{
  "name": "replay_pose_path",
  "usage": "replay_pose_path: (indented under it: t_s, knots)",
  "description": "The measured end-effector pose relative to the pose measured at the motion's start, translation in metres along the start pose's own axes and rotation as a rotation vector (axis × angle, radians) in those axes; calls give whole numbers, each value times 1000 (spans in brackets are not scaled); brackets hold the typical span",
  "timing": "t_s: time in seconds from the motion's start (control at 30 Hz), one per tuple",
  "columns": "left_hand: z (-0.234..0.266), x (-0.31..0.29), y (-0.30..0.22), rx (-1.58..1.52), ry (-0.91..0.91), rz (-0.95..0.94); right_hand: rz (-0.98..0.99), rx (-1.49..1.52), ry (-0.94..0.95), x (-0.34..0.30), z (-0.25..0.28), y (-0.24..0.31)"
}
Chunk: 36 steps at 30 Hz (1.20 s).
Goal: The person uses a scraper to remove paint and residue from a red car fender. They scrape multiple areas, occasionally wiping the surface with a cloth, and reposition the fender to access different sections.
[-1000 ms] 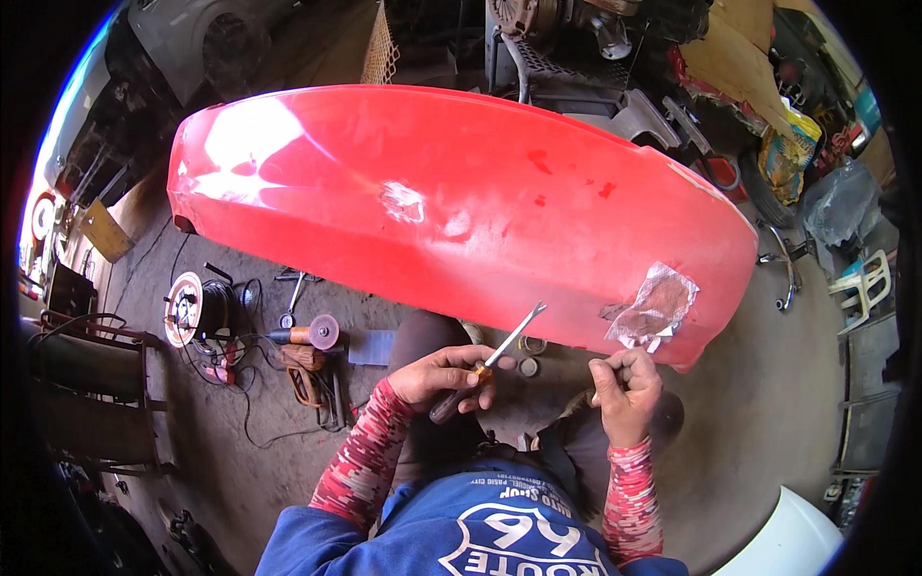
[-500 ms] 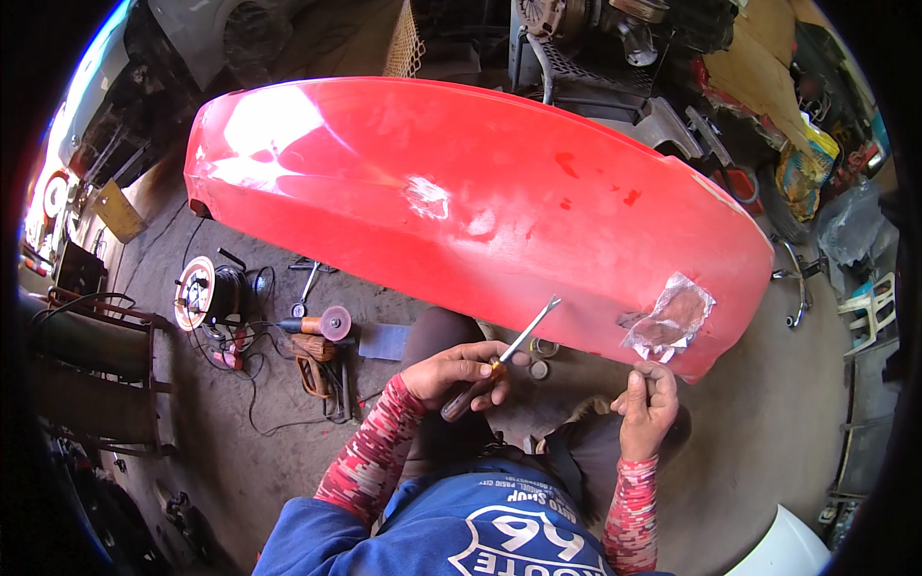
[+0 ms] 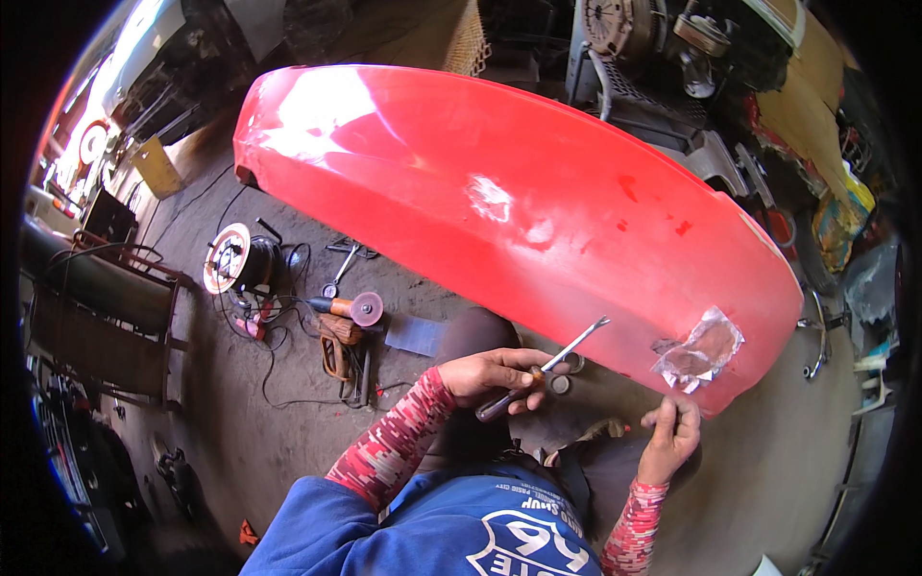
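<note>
A red car bumper lies across in front of me, with scuffed pale spots on its face. Near its right end a crinkled silvery patch is stuck on. My left hand grips the dark handle of a screwdriver; its metal shank points up and right, the notched tip over the bumper's near edge. Just below the patch is my right hand, its fingers curled in toward the thumb. Whether anything small sits in that pinch is not visible.
On the floor to the left are a cable reel, an angle grinder, a brown-handled power tool and loose cords. A blue-grey sheet lies beside my knee. Near my left hand is a small round tin. Car parts stand behind the bumper.
The whole scene has shifted right and somewhat down in the picture. Both hands keep nearly the same places against the bumper, and the screwdriver stays in my left hand.
</note>
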<state>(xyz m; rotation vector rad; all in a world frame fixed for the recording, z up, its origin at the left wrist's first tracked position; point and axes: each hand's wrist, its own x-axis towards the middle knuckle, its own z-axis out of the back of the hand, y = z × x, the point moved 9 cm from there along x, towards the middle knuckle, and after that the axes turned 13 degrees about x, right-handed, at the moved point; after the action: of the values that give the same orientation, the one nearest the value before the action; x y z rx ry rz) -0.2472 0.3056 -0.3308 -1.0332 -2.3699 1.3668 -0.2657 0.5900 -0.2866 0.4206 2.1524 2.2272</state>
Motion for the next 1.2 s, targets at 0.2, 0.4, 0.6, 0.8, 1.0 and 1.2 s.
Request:
replay_pose_path:
  t_s: [0.2,0.4,0.6,0.8,1.0,1.2]
  knots:
    - [0,1,-2,2,-8,-20,-40,11,-12,1,-5,-1]
    - [3,2,7,12,32,-11,53,0,-65,10,-4,2]
    - [4,5,11,29,52,-29,208,-127,-58,20,12,15]
    - [3,4,12,18,45,-23,199,-216,-128,29,36,16]
    - [5,5,14,1,82,-68,169,-310,-121,22,41,4]
    - [6,-15,-7,-239,42,-221,218,-271,-122,28,26,16]
